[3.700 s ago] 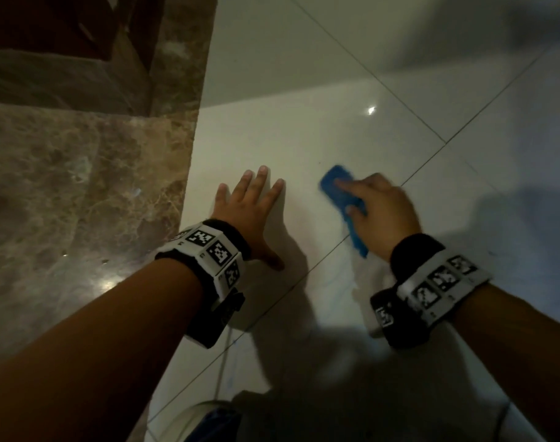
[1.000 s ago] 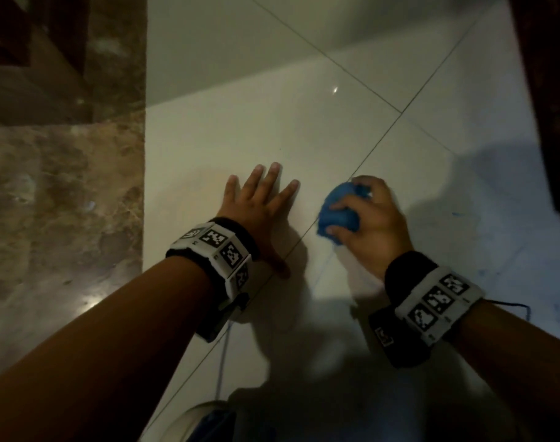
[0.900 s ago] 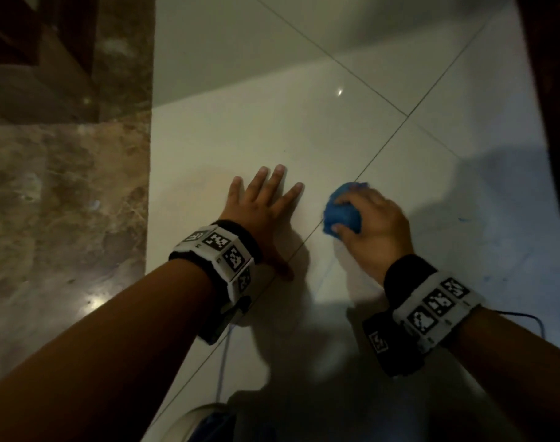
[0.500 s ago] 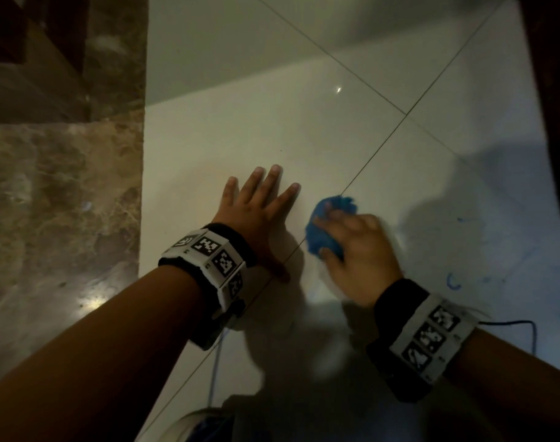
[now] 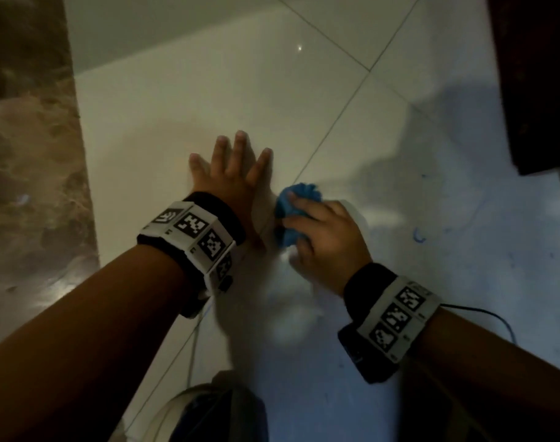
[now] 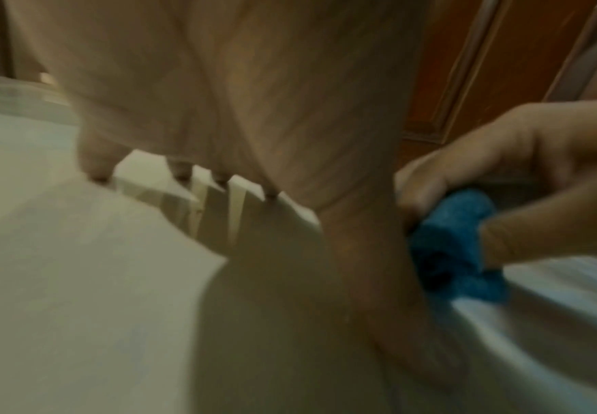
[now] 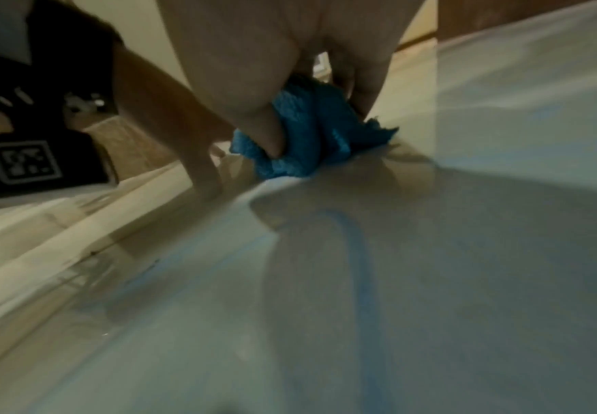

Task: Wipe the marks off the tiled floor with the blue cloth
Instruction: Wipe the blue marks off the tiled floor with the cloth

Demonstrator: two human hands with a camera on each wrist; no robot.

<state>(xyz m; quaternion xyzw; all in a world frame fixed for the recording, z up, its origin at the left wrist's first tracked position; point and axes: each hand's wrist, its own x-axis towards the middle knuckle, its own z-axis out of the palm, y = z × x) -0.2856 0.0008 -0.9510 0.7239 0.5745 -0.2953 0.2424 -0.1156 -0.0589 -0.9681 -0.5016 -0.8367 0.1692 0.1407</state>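
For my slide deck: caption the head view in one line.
Right hand scrubs the white tiled floor with a bunched blue cloth; left hand braces flat beside it.

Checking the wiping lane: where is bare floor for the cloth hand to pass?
Bare tile lies beyond the left hand, and right of the right hand toward the blue marks. It is tight where the blue cloth sits beside the left hand.

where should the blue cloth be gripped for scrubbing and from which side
Grip the bunched top of the blue cloth from above, as the right hand does: it is wadded into a ball on the tiled floor, leaving its underside free.
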